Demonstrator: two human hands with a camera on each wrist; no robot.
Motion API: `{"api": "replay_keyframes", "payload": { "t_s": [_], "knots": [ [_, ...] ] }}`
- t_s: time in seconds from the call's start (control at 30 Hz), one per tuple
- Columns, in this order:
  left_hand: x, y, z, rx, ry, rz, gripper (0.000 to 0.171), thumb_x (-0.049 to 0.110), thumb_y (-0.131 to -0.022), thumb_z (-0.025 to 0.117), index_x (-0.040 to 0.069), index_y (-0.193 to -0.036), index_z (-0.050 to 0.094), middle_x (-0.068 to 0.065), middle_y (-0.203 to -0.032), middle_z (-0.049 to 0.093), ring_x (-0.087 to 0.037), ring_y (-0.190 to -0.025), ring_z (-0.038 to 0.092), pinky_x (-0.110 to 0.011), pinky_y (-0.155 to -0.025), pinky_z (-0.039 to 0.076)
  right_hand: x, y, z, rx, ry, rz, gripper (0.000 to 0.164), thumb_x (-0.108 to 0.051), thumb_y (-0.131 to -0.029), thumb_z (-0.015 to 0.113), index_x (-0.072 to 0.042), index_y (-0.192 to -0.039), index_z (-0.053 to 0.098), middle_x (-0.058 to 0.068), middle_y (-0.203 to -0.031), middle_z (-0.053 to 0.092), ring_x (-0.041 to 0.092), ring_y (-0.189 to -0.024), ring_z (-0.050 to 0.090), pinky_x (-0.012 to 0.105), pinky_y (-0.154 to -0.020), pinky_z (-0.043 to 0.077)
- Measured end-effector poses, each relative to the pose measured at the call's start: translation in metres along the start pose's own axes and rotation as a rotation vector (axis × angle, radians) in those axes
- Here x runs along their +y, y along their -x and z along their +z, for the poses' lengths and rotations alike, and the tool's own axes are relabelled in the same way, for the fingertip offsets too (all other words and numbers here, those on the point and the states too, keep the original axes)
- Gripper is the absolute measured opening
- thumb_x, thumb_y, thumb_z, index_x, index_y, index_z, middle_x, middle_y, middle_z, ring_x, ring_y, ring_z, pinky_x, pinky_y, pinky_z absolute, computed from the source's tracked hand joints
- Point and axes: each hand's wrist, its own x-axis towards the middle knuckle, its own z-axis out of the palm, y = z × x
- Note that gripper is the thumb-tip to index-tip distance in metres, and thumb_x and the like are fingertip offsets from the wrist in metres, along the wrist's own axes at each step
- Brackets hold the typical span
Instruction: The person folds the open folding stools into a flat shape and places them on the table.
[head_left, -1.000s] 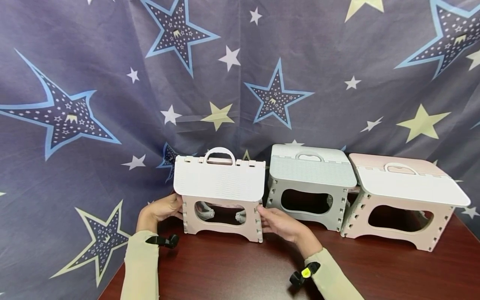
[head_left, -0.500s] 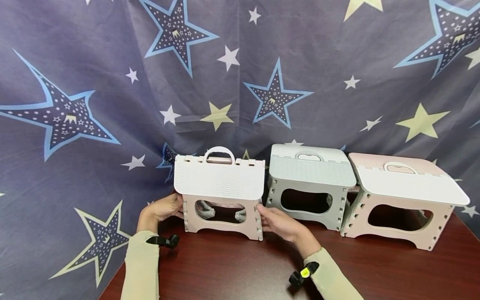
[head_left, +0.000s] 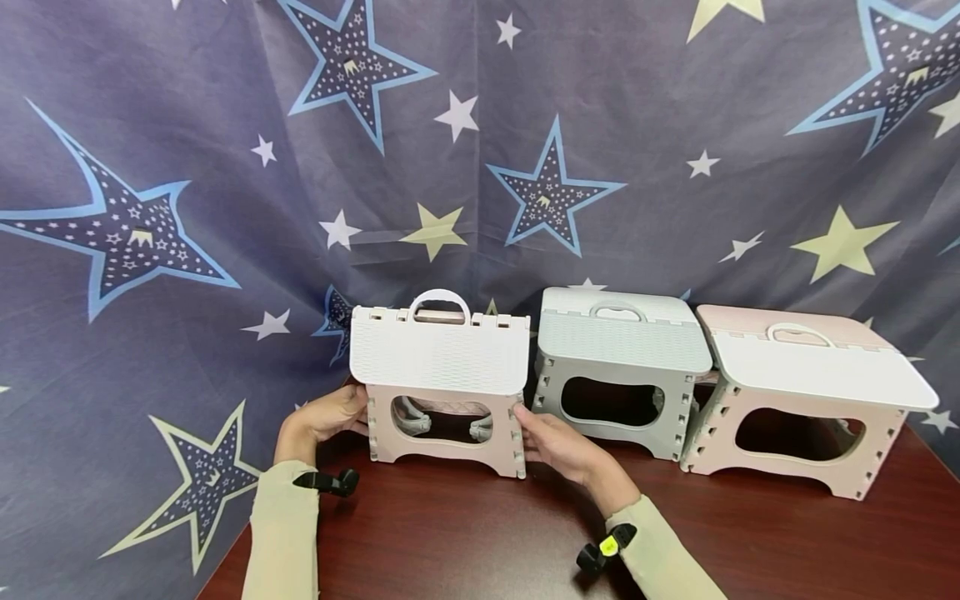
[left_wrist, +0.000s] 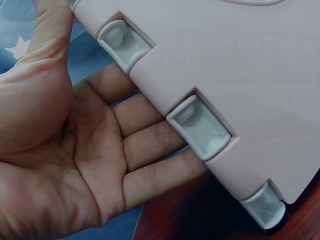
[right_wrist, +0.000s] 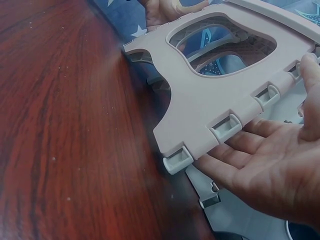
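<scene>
A partly folded step stool (head_left: 438,358) with a white textured top, a raised carrying handle (head_left: 441,296) and a pale pink leg panel is at the left of the table in the head view. Both hands hold it by its sides. My left hand (head_left: 330,417) has its fingers behind the panel's left edge, beside the grey hinge tabs (left_wrist: 200,127). At the right edge, my right hand (head_left: 558,446) grips with the thumb in front and fingers behind. Grey folded parts show through the panel's opening. The fingertips are hidden behind the panel.
A grey-green folding stool (head_left: 622,333) stands unfolded just right of the held one. Beyond it is an unfolded pink and white stool (head_left: 817,358). A star-printed cloth (head_left: 420,167) hangs behind the dark red wooden table (head_left: 480,542).
The held stool has shifted slightly up in the head view, its lower edge and handle a little higher. Both hands keep their hold, and the other stools stay in place.
</scene>
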Motion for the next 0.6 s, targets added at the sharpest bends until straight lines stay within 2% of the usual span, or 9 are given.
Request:
{"api": "replay_keyframes", "payload": {
  "t_s": [0.2, 0.37, 0.6],
  "knots": [
    [0.0011, -0.0006, -0.0015, 0.012, -0.002, 0.003, 0.116, 0.078, -0.086, 0.039, -0.025, -0.138, 0.035, 0.000, -0.111, 0.072, -0.011, -0.101, 0.070, -0.036, -0.089, 0.059, 0.0010, -0.0002, -0.0011, 0.004, 0.004, -0.003, 0.074, -0.057, -0.107, 0.039, 0.011, -0.132, 0.055, 0.007, -0.120, 0.070, 0.014, -0.111, 0.065, 0.045, -0.109, 0.049],
    [0.0003, -0.0024, -0.0024, 0.011, 0.022, 0.012, 0.107, 0.074, -0.088, 0.042, -0.022, -0.135, 0.043, 0.004, -0.108, 0.074, -0.012, -0.102, 0.071, -0.035, -0.089, 0.059, 0.0008, 0.0002, -0.0014, 0.012, 0.004, -0.001, 0.075, -0.057, -0.106, 0.040, 0.011, -0.133, 0.055, 0.009, -0.121, 0.070, 0.015, -0.111, 0.065, 0.046, -0.109, 0.049],
    [0.0002, -0.0024, -0.0032, 0.019, 0.029, 0.012, 0.104, 0.072, -0.089, 0.043, -0.020, -0.137, 0.043, 0.004, -0.109, 0.074, -0.012, -0.102, 0.071, -0.036, -0.090, 0.059, -0.0004, 0.0004, -0.0006, 0.033, 0.004, 0.008, 0.073, -0.057, -0.105, 0.044, 0.011, -0.131, 0.057, 0.004, -0.114, 0.071, 0.014, -0.108, 0.066, 0.044, -0.107, 0.050]
  ]
}}
